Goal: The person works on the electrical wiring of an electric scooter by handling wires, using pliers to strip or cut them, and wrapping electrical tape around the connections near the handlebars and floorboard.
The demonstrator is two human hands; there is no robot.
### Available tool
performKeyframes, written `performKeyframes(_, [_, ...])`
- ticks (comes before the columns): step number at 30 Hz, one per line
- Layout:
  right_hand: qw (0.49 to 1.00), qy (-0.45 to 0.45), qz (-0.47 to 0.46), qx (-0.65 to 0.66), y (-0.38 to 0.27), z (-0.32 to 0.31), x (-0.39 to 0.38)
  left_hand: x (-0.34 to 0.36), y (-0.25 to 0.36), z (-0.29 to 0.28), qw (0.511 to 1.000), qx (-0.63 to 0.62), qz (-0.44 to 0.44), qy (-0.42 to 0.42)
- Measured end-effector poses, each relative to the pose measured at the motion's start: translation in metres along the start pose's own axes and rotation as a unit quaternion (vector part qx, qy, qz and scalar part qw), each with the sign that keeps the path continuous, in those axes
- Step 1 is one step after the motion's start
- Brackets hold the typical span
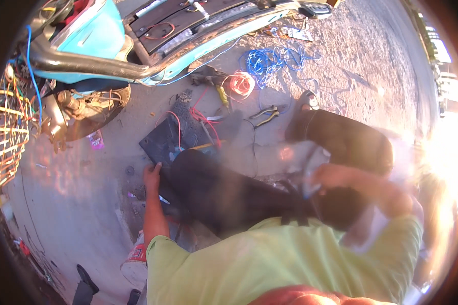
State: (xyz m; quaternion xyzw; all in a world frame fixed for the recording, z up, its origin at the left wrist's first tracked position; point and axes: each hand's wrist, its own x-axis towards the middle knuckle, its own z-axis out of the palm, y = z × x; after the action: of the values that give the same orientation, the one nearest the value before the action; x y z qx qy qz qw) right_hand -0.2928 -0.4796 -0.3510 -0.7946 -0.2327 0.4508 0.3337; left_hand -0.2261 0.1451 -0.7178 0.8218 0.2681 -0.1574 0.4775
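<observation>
1. Your left hand (pixel 151 174) grasps the dark panel (pixel 155 140) by its left edge
2. It extends forward-right, partly hidden by your left knee (pixel 189 166)
3. Your blurred right hand (pixel 324 177) is farther; I cannot tell its grip

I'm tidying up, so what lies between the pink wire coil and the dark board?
In the head view, a yellow-handled tool and red wire lie between the pink coil and the dark board.

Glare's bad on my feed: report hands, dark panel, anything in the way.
Left hand at edge of dark panel. Right hand blurred, grip unclear. Red wire over panel; pliers on ground, right of it.
</observation>
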Motion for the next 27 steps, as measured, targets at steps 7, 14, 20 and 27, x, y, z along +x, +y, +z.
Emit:
performKeyframes(7, [0.886, 0.135, 0.245, 0.37, -0.081, -0.018, 0.019, 0.0, -0.013, 0.001, 0.999, -0.025, 0.008, 0.041])
performKeyframes(14, [0.917, 0.325, 0.218, 0.076, -0.134, -0.123, -0.008, 0.003, -0.017, -0.001, 0.995, 0.061, -0.012, 0.074])
performKeyframes(20, [0.84, 0.503, 0.18, -0.096, -0.196, -0.199, -0.058, 0.01, -0.019, 0.0, 0.995, 0.055, -0.015, 0.085])
performKeyframes(27, [0.798, 0.581, 0.068, -0.143, -0.193, -0.272, -0.059, -0.005, -0.019, -0.008, 0.996, 0.005, -0.035, 0.083])
